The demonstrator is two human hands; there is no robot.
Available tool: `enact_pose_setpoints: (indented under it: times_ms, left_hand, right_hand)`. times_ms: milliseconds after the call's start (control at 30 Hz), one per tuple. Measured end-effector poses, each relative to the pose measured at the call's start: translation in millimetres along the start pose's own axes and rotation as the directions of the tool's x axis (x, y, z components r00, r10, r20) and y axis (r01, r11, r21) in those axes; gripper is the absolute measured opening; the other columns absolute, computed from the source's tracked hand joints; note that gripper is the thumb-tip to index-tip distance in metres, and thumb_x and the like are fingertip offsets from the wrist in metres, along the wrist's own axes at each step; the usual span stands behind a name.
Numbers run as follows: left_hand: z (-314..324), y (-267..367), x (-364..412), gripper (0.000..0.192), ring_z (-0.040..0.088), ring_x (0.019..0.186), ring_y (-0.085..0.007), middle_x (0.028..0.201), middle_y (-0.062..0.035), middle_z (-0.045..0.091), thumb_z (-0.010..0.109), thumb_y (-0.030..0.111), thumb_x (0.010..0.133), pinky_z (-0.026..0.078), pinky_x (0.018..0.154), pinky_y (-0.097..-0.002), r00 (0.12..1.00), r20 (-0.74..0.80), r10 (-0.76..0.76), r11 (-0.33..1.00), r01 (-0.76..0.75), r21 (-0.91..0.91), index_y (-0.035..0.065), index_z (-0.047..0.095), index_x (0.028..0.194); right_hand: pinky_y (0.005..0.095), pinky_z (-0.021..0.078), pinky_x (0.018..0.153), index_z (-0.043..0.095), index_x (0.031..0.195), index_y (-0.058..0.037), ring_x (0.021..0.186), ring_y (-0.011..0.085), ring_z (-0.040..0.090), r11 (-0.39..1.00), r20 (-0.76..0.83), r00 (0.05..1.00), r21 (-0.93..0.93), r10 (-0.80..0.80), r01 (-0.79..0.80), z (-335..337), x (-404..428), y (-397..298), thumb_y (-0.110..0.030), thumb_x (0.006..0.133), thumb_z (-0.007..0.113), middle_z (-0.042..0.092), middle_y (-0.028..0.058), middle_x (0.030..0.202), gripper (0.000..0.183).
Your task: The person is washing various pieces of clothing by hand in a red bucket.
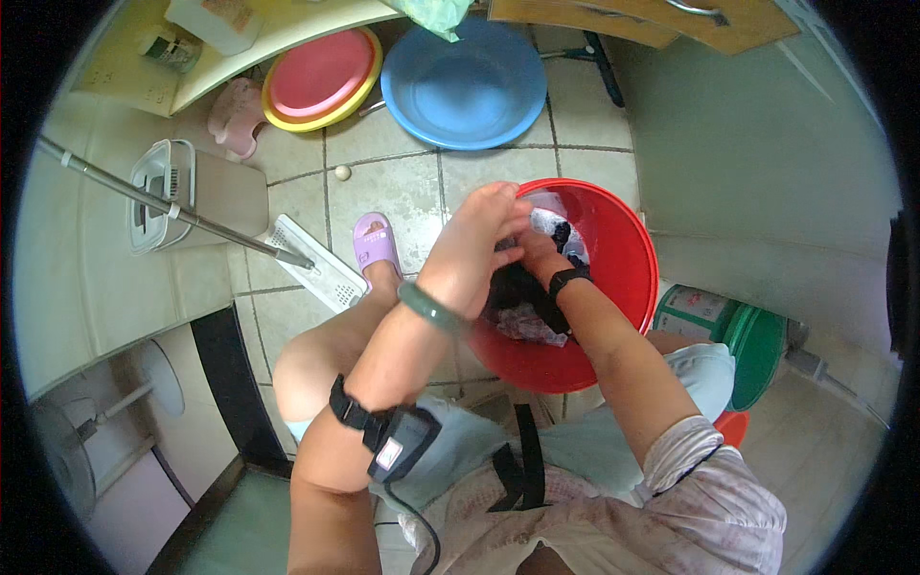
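Observation:
A red plastic basin (624, 244) stands on the floor between the person's knees, with dark wet fabric (523, 296) and soapy suds in it. My left hand (478, 233), above a green bangle, is raised over the basin's left rim with its fingers apart and nothing seen in them. Down inside the basin is my right hand (540, 253), a black band at its wrist. It touches or is close beside the dark fabric; its fingertips are partly hidden behind my left hand, so its grip cannot be told.
A blue basin (463, 86), stacked pink and yellow basins (323, 75) and a pink stool (237, 118) stand ahead. At left, a mop (230, 231) with a white flat head lies near a mop bucket (223, 188). A green bucket (755, 356) is at right, beside a cabinet panel.

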State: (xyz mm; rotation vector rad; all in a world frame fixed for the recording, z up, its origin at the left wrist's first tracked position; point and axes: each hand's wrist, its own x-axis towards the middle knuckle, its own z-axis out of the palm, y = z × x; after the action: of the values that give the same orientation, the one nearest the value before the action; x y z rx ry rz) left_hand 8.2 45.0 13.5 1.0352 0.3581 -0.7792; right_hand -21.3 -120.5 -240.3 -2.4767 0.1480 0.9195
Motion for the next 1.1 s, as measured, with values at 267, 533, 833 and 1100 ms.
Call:
enact_pose_setpoints:
  times_ms: [267,533,833,1100]
  left_hand:
    - [7.0,-0.3,9.1,0.037,0.050,0.105,-0.0204,0.111,-0.0091,0.055,0.049,0.033,0.090,0.040,0.087,-0.0355,0.997,0.065,-0.049,0.999,0.049,0.010,0.0075,0.046,0.116]
    - [0.9,-56.4,44.6,0.040,0.048,0.104,-0.0153,0.111,-0.0033,0.055,0.048,0.040,0.089,0.038,0.084,-0.0318,0.990,0.056,0.130,0.936,-0.141,0.322,0.0122,0.050,0.117]
    - [23.4,-81.5,42.4,0.055,0.046,0.116,-0.0250,0.129,-0.0081,0.048,0.029,0.055,0.091,0.034,0.097,-0.0432,0.956,-0.086,-0.282,0.935,0.294,0.199,0.0168,0.045,0.127]
    - [16.7,-139.0,108.2,0.053,0.060,0.092,-0.0277,0.104,-0.0116,0.062,0.036,0.054,0.090,0.048,0.081,-0.0415,0.940,0.184,-0.288,0.941,0.313,-0.130,0.0082,0.056,0.106]
  right_hand:
    - [0.0393,0.0421,0.090,0.056,0.115,-0.0106,0.109,0.0293,0.052,0.985,0.159,0.984,0.162,-0.083,0.057,-26.3,16.6,38.3,-0.021,0.089,0.042,0.054,0.0146,0.120,0.031]
    - [0.0323,0.0454,0.082,0.054,0.116,-0.0103,0.095,0.0230,0.058,0.940,-0.075,0.942,0.080,-0.327,0.333,-144.8,-121.9,-27.8,-0.001,0.082,0.044,0.061,0.0143,0.103,0.036]
    - [0.0235,0.0434,0.074,0.055,0.103,-0.0077,0.083,0.0105,0.051,0.686,-0.327,0.872,0.540,-0.364,0.488,-189.6,-238.9,-71.4,-0.002,0.083,0.037,0.055,-0.0002,0.089,0.027]
    - [0.0422,0.0456,0.071,0.052,0.089,-0.0023,0.082,0.0369,0.057,0.890,-0.605,0.704,-0.017,-0.371,0.455,-114.8,-209.1,-66.6,-0.024,0.088,0.048,0.057,0.0206,0.085,0.023]
